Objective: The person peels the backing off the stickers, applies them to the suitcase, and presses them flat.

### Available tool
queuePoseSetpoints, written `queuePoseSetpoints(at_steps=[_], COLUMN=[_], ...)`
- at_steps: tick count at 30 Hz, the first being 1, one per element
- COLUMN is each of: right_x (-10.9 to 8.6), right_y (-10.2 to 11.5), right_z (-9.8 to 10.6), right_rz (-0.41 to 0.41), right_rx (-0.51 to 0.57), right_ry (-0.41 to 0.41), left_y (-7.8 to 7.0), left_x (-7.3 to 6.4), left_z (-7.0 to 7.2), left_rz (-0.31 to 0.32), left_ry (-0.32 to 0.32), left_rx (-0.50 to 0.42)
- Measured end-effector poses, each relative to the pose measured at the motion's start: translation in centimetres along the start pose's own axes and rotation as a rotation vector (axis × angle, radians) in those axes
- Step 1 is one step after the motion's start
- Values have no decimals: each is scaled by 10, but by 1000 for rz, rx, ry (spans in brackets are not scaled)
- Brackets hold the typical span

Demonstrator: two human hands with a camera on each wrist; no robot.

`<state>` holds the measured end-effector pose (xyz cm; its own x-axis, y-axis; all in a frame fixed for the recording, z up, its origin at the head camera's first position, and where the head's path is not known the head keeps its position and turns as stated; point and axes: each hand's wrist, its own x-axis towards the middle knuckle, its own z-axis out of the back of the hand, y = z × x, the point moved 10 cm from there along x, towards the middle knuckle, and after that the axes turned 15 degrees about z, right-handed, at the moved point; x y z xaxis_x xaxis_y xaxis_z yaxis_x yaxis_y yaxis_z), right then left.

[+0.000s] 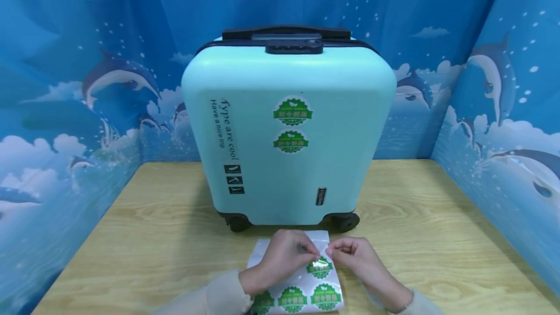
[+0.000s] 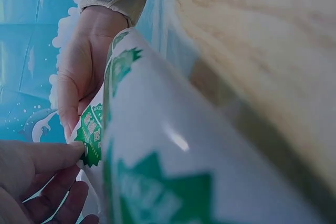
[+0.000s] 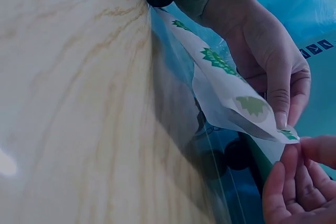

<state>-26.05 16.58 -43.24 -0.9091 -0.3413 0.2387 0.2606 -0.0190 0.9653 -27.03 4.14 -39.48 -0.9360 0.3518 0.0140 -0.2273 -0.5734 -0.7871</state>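
Observation:
A white sheet of round green stickers (image 1: 302, 276) lies in front of the suitcase, its far right edge lifted and curved. My left hand (image 1: 286, 256) reaches over the sheet and pinches it between thumb and finger beside a green sticker (image 1: 319, 267). At the right edge, my right hand (image 1: 356, 259) pinches the same sheet a short way from the left fingertips. In the right wrist view, the left thumb (image 3: 280, 100) presses near the sheet's tip, with the right fingertips (image 3: 310, 148) close by. I cannot tell whether the sticker is partly off its backing.
A mint-green suitcase (image 1: 323, 159) stands upright on black wheels (image 1: 347, 222), just behind the sheet. Two green stickers, an upper one (image 1: 293, 112) and a lower one (image 1: 290, 141), are on its front. The wooden table (image 1: 153, 237) is bordered by blue dolphin-print curtains (image 1: 166, 13).

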Motion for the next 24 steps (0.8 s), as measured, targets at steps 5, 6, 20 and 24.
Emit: queuePoseSetpoints(at_steps=[5, 6, 20, 24], right_x=[-1, -1, -2, -2], right_y=[-4, -4, -7, -7], right_z=[1, 1, 4, 5], right_rz=[-36, -45, -37, -32], right_rx=[6, 9, 7, -8], right_ry=[-17, -22, -44, -42], left_y=[4, 5, 6, 5], left_x=[1, 1, 1, 1], left_z=[-2, -3, -5, -6], left_rz=[19, 24, 59, 44], left_ry=[26, 31, 90, 96], left_rx=[-21, -20, 26, 61])
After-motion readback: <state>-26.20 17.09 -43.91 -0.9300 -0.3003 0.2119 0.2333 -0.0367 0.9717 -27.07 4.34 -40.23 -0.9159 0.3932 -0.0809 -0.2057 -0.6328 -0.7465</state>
